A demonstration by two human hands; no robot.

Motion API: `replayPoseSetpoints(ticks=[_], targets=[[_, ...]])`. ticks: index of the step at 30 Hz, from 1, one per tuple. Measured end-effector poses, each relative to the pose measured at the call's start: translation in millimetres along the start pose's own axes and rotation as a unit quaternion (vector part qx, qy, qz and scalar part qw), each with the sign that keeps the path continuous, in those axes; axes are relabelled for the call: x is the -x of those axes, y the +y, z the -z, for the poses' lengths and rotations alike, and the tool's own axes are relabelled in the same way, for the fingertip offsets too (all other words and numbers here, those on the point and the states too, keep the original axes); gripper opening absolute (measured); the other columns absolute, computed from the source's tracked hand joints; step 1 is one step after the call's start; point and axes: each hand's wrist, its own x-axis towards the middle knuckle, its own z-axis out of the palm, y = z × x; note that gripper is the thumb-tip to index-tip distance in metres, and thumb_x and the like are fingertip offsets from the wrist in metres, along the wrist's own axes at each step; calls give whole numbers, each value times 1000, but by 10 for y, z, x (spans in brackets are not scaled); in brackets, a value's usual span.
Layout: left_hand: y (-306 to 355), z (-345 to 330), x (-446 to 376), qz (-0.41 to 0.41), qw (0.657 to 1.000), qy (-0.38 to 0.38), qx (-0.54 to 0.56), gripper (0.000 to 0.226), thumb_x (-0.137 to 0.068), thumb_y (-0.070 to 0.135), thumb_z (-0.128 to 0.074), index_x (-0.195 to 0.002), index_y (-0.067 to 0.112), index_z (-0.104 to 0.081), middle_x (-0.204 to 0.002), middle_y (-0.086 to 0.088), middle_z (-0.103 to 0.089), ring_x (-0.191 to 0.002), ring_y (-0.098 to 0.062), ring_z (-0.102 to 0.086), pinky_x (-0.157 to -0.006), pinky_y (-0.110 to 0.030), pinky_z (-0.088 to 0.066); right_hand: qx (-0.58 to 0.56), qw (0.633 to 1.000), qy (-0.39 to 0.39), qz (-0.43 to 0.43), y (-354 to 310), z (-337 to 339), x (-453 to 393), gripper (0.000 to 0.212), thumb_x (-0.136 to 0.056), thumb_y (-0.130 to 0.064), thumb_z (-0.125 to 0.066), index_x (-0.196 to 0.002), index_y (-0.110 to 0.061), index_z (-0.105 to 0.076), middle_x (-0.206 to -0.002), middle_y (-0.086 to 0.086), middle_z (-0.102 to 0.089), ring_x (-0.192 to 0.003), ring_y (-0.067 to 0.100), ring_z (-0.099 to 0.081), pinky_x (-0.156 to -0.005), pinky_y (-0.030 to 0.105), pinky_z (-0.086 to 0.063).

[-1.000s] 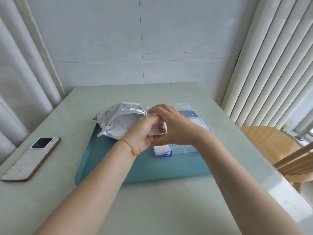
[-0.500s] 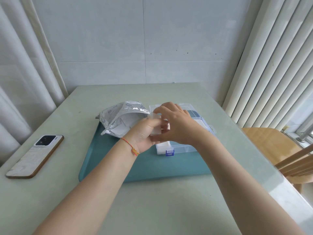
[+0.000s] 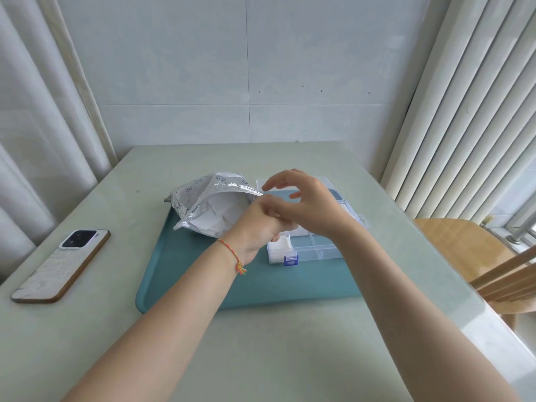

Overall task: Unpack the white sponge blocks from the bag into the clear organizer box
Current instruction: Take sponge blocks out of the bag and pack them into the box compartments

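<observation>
A teal tray (image 3: 185, 285) sits mid-table and carries both the silvery foil bag (image 3: 203, 195) at its 10 o'clock corner and the clear organizer box (image 3: 324, 250) at about 2 o'clock. The bag lies on its side with its mouth open toward the box, white sponge blocks (image 3: 214, 219) showing inside. One white block (image 3: 279, 248) already fills the box's near-left compartment, just behind the blue latch (image 3: 291, 260); the compartments to its right look bare.

The left hand (image 3: 255, 227), a braided orange cord at its wrist, hovers at the bag's mouth; its fingers are hidden behind the right hand, so what it grips, if anything, cannot be told. The right hand (image 3: 304, 204) hangs over the box with fingers spread and loosely bent, holding nothing, and blocks the view of the box's middle.

A phone (image 3: 61, 266) lies face down at the tray's 9 o'clock, well apart. A wooden chair (image 3: 464, 245) stands at 3 o'clock beside the table (image 3: 261, 358).
</observation>
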Motion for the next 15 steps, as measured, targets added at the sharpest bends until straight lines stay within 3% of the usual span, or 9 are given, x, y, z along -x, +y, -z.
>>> replayPoseSetpoints(ticks=[4, 6, 8, 11, 15], targets=[[-39, 12, -17, -5, 1000, 10, -2, 32, -87, -7, -60, -73, 20, -47, -70, 3, -46, -66, -11, -40, -50, -19, -29, 8, 1000, -18, 6, 24, -27, -5, 11, -89, -31, -68, -100, -30, -69, -106, -11, -63, -107, -1, -55, -89, 22, -44], [-52, 17, -28, -4, 1000, 8, 17, 25, -88, -5, -58, -88, 20, -58, -71, 9, -53, -62, -9, -41, -48, -18, -30, 5, 1000, -13, -9, 23, -38, -14, 14, -94, -34, -62, -101, -25, -70, -102, -9, -64, -102, 0, -57, -83, 22, -43], [-68, 29, -32, 8, 999, 4, 38, 22, -86, 1, -63, -105, 12, -60, -77, 7, -53, -59, -8, -42, -46, -18, -30, -46, 998, -26, -30, 2, -4, -16, 26, -100, -36, -51, -100, -18, -70, -95, -5, -66, -91, 6, -59, -81, 24, -44], [-91, 72, -38, 21, 997, -9, 75, 26, -80, 0, -66, -100, 14, -58, -69, 7, -50, -58, -10, -38, -45, -18, -28, -111, 989, -76, -66, -44, 78, 10, 24, -98, -19, -47, -102, -15, -70, -104, 1, -68, -97, 10, -60, -87, 27, -48], [-97, 125, -44, 3, 993, -78, 92, 44, -70, -3, -63, -113, 7, -59, -78, 0, -42, -56, -6, -41, -45, -18, -27, -14, 990, -111, -91, 33, 100, 15, 21, -90, -12, -57, -104, -25, -66, -109, -4, -67, -104, 5, -60, -88, 24, -48]])
